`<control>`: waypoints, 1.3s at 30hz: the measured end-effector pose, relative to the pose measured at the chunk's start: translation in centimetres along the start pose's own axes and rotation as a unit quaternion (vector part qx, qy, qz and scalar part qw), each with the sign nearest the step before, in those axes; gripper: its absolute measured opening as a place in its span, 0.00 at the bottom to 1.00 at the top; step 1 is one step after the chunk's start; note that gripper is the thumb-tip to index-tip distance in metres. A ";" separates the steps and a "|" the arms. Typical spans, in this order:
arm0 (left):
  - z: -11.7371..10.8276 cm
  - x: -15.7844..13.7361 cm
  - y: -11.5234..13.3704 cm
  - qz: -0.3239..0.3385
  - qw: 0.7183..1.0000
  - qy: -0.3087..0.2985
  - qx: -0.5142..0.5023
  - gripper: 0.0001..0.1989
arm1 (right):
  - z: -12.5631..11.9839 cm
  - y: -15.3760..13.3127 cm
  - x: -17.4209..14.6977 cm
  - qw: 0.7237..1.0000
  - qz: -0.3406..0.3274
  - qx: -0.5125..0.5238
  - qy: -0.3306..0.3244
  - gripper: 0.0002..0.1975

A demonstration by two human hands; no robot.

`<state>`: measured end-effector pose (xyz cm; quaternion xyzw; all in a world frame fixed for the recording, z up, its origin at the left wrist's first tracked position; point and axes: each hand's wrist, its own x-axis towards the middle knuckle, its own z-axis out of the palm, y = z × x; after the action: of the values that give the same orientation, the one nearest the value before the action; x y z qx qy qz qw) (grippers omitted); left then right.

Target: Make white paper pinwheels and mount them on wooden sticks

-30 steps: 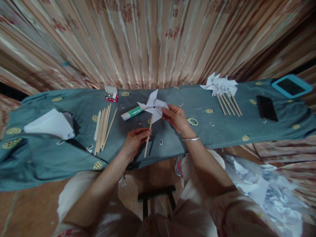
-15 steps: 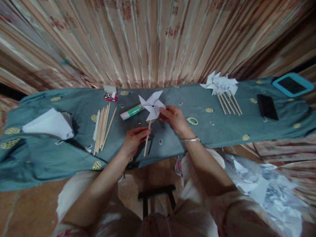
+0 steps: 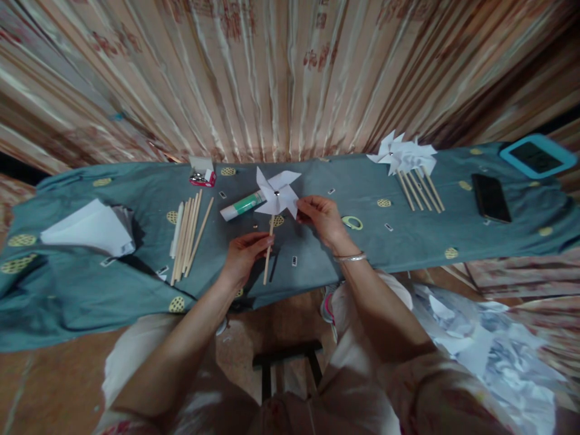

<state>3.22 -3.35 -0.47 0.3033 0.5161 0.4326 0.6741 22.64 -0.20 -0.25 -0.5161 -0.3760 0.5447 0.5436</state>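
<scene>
A white paper pinwheel (image 3: pixel 281 184) with a silver pin at its middle is held above the cloth, its wooden stick (image 3: pixel 268 257) slanting down. My left hand (image 3: pixel 242 257) is closed, pinching that stick between thumb and fingers below the blades. At the right-hand blade, the thumb and fingertips of my right hand (image 3: pixel 321 217) are pressed together on the paper tip. Behind the pinwheel lies a green and white glue stick (image 3: pixel 242 206), its far end partly covered by a blade. A pale green ring-shaped item (image 3: pixel 352 222) rests right of my right hand.
Loose wooden sticks (image 3: pixel 185 241), a small red box of pins (image 3: pixel 202 177) and stacked white paper (image 3: pixel 90 229) lie to the left on the green cloth (image 3: pixel 362 254). Rightward are several pinwheels (image 3: pixel 405 154), a phone (image 3: pixel 492 197) and a blue-framed tablet (image 3: pixel 538 154). Crumpled paper (image 3: pixel 507 356) fills a bag below.
The pinwheel's blades have turned about the pin. The stick has shifted slightly left with my left hand. My right hand has moved only a little.
</scene>
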 end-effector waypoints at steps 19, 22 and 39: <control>0.3 0.0 -0.1 0.008 1.000 0.010 0.017 0.26 | 1.6 0.4 -1.3 0.991 0.085 0.095 -0.052 0.20; 0.3 -0.1 -0.1 0.009 1.000 0.010 0.020 0.26 | 1.6 0.3 -1.3 0.989 0.089 0.100 -0.055 0.19; 0.2 0.0 -0.2 0.019 0.999 -0.001 0.037 0.25 | 2.7 0.5 -1.8 0.985 0.106 0.098 -0.095 0.17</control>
<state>3.48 -3.45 -0.58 0.3386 0.5252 0.4253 0.6547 19.74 -1.62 0.05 -0.4436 -0.3143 0.6796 0.4926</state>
